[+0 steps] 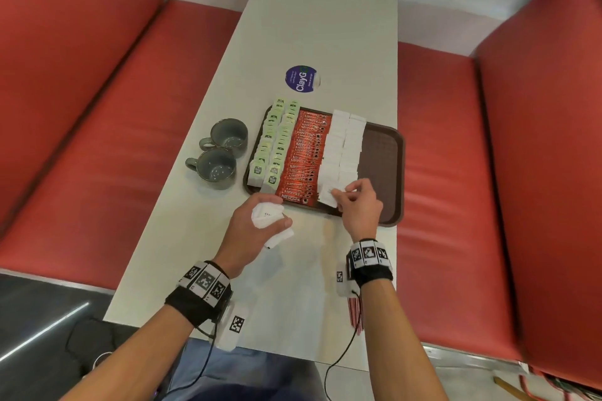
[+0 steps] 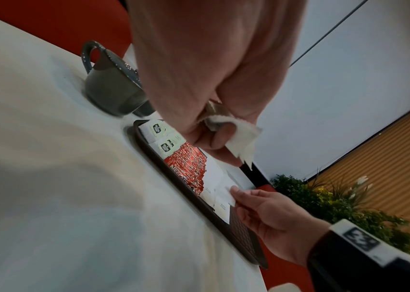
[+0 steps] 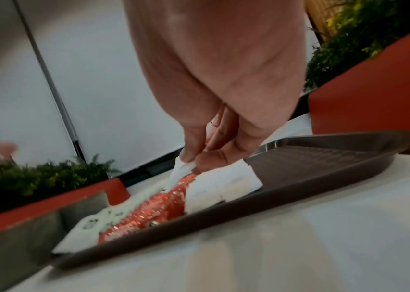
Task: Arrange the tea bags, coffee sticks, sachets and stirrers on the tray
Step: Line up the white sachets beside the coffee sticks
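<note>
**Last sachet going down at the near end of the white rows**

On the left of the counter (image 1: 195, 257), two grey mugs (image 1: 221, 153) stand just beside the brown tray (image 1: 387, 179). On the tray, from left to right, run two rows of green tea bags (image 1: 273, 146), a band of red Nescafé coffee sticks (image 1: 304, 156), then two rows of white sachets (image 1: 343, 146); the right part of the tray is bare. All the rows run with their long axis from near to far.

The left hand (image 1: 257, 221) hovers over the counter just in front of the tray's near edge, fingers curled round a bunch of spare white sachets (image 1: 268, 218). The right hand (image 1: 356, 205) is over the tray's near edge, thumb and fingertip pinching a single sachet (image 1: 327, 197), which hangs at the near end of the white rows, just right of the coffee sticks.

The slot lies directly under the right hand, so that is the nearer hand; the move seems to need only a short lowering, with the sachet's edges squared to the rows. I cannot tell whether stirrers are anywhere in view.
</note>
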{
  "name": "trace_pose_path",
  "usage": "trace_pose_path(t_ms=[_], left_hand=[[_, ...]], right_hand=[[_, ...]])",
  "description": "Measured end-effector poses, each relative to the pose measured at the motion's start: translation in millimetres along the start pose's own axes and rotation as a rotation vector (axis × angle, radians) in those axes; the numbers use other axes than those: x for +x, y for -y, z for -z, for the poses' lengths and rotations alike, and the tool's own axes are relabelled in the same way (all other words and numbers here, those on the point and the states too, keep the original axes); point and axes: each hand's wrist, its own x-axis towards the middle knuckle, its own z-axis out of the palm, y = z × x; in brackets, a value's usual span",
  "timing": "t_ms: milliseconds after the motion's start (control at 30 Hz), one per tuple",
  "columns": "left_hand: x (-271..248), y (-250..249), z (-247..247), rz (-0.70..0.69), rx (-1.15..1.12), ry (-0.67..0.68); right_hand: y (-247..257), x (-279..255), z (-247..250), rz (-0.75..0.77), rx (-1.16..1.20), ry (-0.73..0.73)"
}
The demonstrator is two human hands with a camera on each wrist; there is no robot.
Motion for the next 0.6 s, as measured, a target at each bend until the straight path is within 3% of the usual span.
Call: trace_pose_path(t_ms=[233, 500, 600], left_hand=[[3.3, 0.4, 4.2, 0.030, -0.026, -0.004], [7.2, 2.5, 8.5, 0.122, -0.166, 0.108], [7.0, 2.0, 8.2, 0.082, -0.150, 0.151]], right_hand=[[-2.0, 27.4, -14.5, 0.033, -0.209, 0.086], [4.7, 33.2, -28.2, 0.098, -0.521, 0.041], [7.4, 27.8, -29.1, 0.106, -0.535, 0.024]])
